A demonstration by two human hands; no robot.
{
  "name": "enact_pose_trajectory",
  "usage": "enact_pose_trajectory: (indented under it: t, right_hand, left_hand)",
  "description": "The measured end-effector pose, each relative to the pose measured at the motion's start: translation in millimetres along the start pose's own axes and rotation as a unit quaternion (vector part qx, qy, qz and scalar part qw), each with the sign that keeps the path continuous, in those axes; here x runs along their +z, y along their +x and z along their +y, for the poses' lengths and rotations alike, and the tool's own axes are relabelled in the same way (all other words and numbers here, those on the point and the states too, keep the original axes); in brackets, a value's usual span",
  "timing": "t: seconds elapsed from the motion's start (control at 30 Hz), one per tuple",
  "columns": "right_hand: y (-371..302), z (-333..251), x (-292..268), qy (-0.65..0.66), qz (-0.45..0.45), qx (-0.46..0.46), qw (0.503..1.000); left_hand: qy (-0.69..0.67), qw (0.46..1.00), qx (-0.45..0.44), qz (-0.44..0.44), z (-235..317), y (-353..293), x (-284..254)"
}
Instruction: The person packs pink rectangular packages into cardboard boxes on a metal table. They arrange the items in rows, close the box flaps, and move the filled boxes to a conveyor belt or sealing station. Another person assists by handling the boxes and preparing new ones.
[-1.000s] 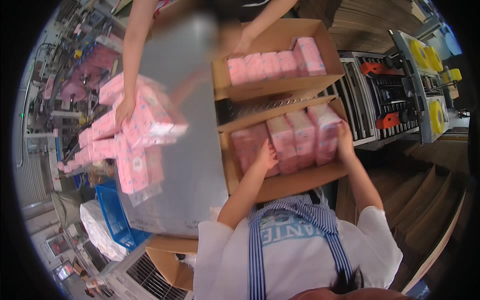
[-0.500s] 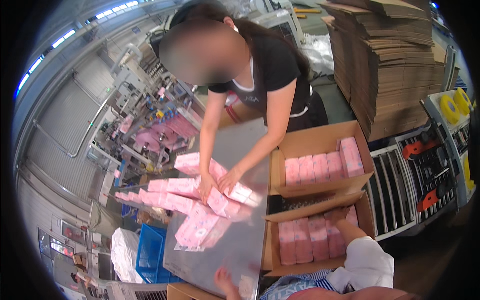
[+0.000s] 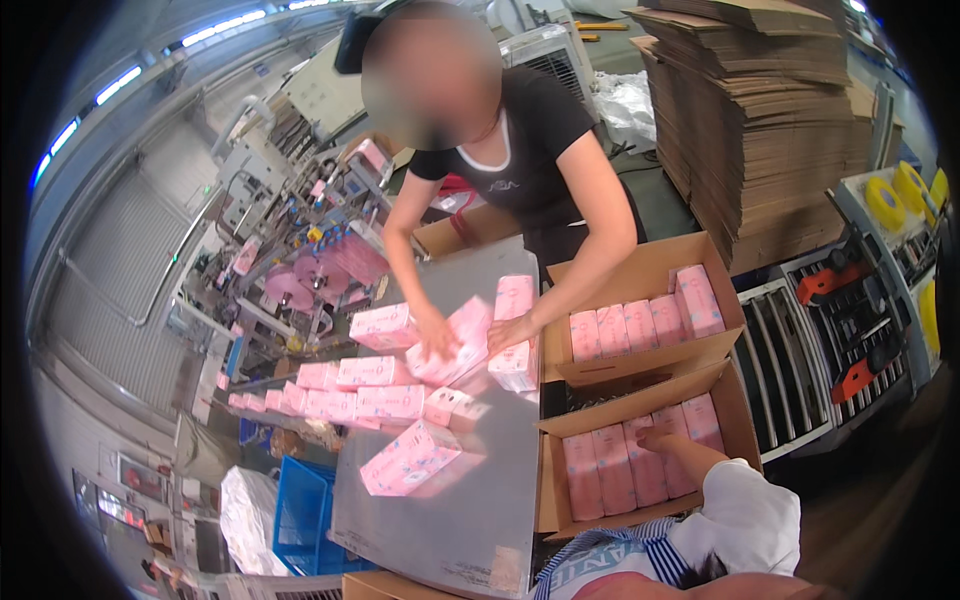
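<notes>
My right hand [image 3: 657, 438] reaches into the near cardboard box [image 3: 742, 415], fingers stretched over the tops of the pink tissue packs [image 3: 612, 470] standing in a row there. It looks open, resting on them. My left hand is out of view. Across the metal table [image 3: 440, 520], a co-worker presses one hand on a tilted tissue pack [image 3: 470, 325] and the other on packs [image 3: 514, 295] at the table's right edge. Closer to me on the table lies a single tissue pack [image 3: 410, 458].
A second open box [image 3: 640, 372] with tissue packs stands beyond mine. Right of both runs a roller conveyor [image 3: 785, 370] with yellow tape rolls [image 3: 885, 198] past it. Flattened cartons [image 3: 750, 130] are stacked behind. A line of packs reaches the table's left side, near a blue crate [image 3: 303, 510].
My right hand has shifted left over the packs in the near box. My left hand has gone out of view. The co-worker's packs have moved toward the table's right edge.
</notes>
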State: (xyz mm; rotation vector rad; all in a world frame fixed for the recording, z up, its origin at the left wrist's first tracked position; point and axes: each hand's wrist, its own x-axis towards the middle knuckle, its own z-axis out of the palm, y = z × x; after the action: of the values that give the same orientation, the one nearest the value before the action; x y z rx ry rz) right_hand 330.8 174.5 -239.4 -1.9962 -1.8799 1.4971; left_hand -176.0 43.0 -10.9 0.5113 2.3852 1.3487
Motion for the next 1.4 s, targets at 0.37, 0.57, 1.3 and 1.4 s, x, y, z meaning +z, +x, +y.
enact_pose_trajectory:
  t: [0.37,0.57,1.3,1.4]
  right_hand:
    - [-5.3,136.9,55.4,-0.098,-0.136,0.042,0.985]
    - [-45.6,56.7,13.8,-0.150,-0.071,0.053,0.985]
    - [-115.5,-241.1,0.9,0.484,0.032,-0.257,0.836]
    - [-76.5,-184.3,-15.8,0.512,0.044,-0.148,0.845]
  left_hand:
    - [-0.022,0.999,-0.012,-0.047,12.4,4.5,12.7]
    - [-0.024,0.999,-0.021,-0.026,15.3,4.6,-9.1]
    - [-0.124,0.873,0.016,-0.471,53.7,-120.3,133.2]
    - [-0.170,0.857,-0.062,-0.482,54.1,-129.7,176.0]
